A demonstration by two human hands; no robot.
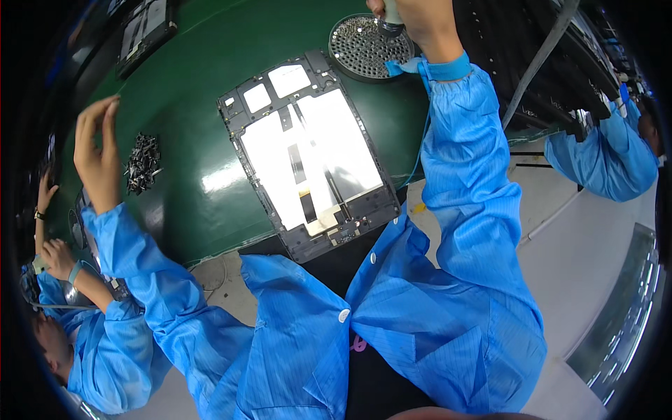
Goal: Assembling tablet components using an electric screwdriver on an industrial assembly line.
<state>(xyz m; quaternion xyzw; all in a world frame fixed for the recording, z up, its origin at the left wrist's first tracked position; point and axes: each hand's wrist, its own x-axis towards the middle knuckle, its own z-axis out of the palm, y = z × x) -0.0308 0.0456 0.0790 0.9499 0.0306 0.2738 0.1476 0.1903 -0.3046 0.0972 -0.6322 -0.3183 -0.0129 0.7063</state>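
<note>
My left hand (98, 154) is raised over the left part of the green table, thumb and fingertips drawn together. Whatever it pinches is too small to make out. Beside it on the table lies a heap of small black parts (143, 163). My right hand (428, 24), at the top edge, is closed around an electric screwdriver (393, 15) with a pale body and dark end, partly cut off by the frame. It is over a round dark screw tray (357, 52) full of small holes and screws. Between my arms, an opened tablet (311, 154) lies tilted, its lower end at the table edge.
Another dark device (145, 33) lies at the upper left. Black racks and a grey cable (539, 66) stand at the right. A co-worker in blue (112, 343) sits at the left, hands near the table. Another blue sleeve (602, 157) shows at the right.
</note>
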